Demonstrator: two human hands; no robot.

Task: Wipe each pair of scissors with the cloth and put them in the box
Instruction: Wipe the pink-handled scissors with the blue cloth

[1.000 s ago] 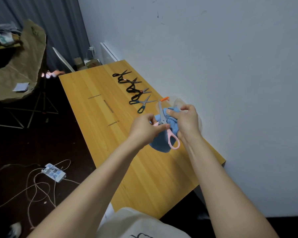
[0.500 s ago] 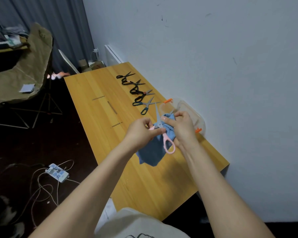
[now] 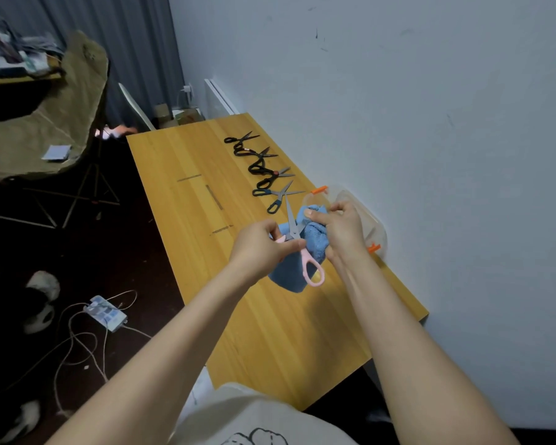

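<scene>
Head view shows your left hand (image 3: pixel 262 248) at frame centre, fingers pinched shut on the pink-handled scissors (image 3: pixel 297 245) near the pivot, blades pointing toward the top of the frame and one pink loop hanging below your thumb. Your right hand (image 3: pixel 342 231) sits just to the right of it, fingers closed on the bunched blue cloth (image 3: pixel 313 240), which is pressed against the right side of the blades and droops down to the wooden table (image 3: pixel 190 200) below your left hand. Behind your right hand, against the grey wall (image 3: pixel 430 123), lies the clear box (image 3: pixel 371 220) with orange clips; your hand hides most of it, so you cannot tell what is inside. Four more pairs wait in a row (image 3: pixel 262 168) running toward the upper centre of the frame, three with black handles and the nearest, dark blue-handled pair (image 3: pixel 278 197), just above the pink pair's blade tips. At lower left, a power strip (image 3: pixel 105 313) and cables lie on the dark floor
</scene>
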